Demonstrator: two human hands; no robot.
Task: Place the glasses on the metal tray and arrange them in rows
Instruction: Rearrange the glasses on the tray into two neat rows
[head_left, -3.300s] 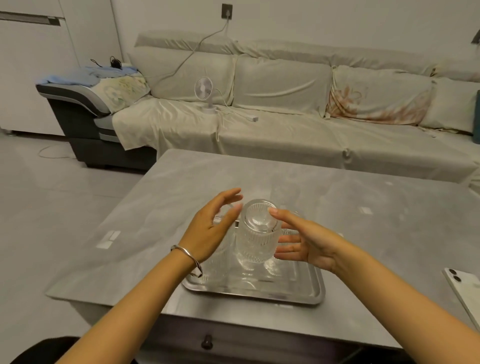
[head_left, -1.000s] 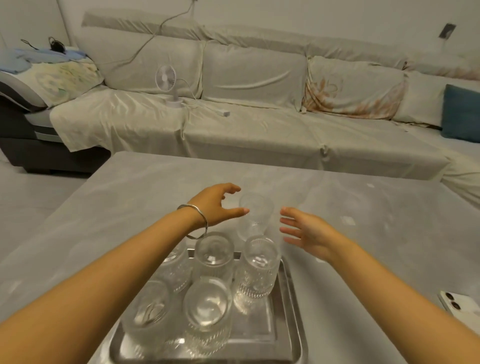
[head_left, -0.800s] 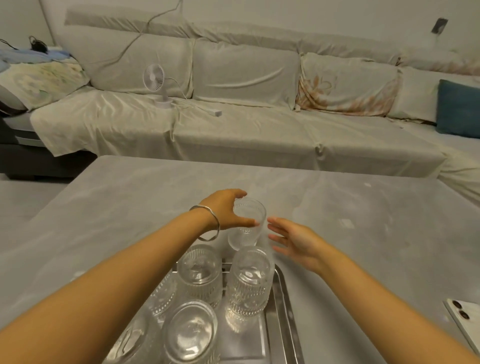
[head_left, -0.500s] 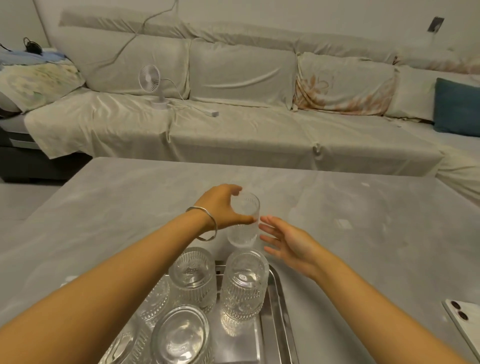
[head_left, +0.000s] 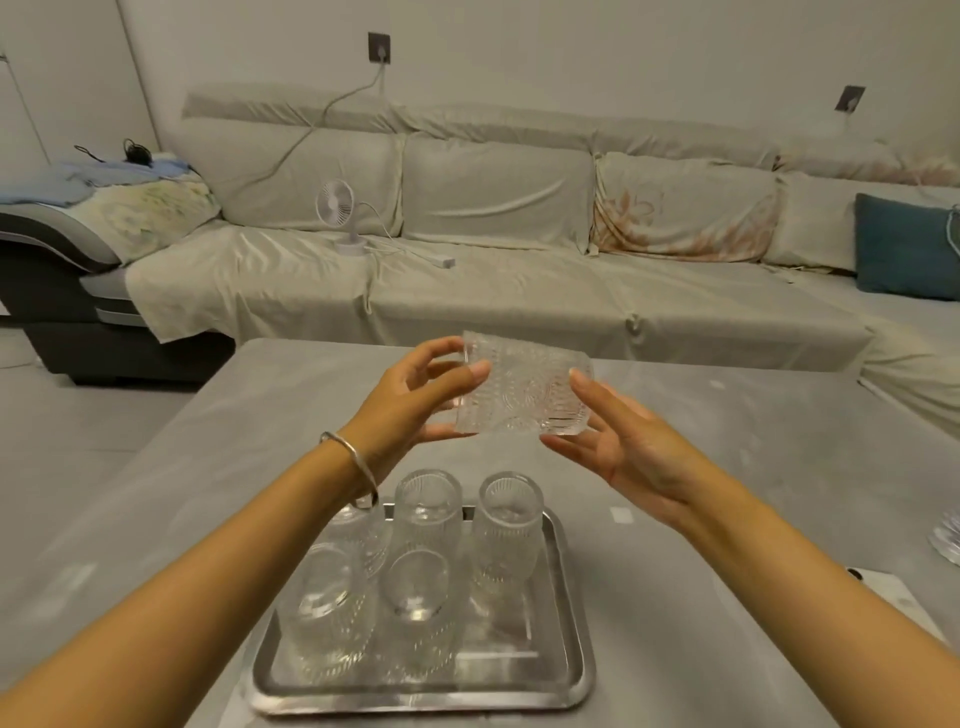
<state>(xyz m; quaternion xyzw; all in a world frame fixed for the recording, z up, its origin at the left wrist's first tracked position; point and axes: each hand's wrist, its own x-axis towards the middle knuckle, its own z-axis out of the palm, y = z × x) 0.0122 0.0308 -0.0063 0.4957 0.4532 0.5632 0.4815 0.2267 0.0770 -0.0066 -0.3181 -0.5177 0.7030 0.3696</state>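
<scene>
A patterned clear glass (head_left: 524, 387) lies on its side in the air above the table, held between both hands. My left hand (head_left: 410, 402) grips its rim end with the fingertips. My right hand (head_left: 621, 439) touches its base end with spread fingers. Below, a metal tray (head_left: 566, 670) near the table's front edge carries several ribbed glasses upside down: two in the near row (head_left: 415, 613) and three behind (head_left: 506, 530). The tray's near right corner is bare.
The grey table (head_left: 753, 467) stretches to a covered sofa (head_left: 519, 291) with a small white fan (head_left: 337, 213). A white phone (head_left: 904, 603) lies at the table's right edge, and a blurred glass object (head_left: 948, 540) shows at the frame's right border.
My left hand took the glass from the table beyond the tray and lifted it; it is now turned on its side, with my right hand on its base. The view has tilted back.
</scene>
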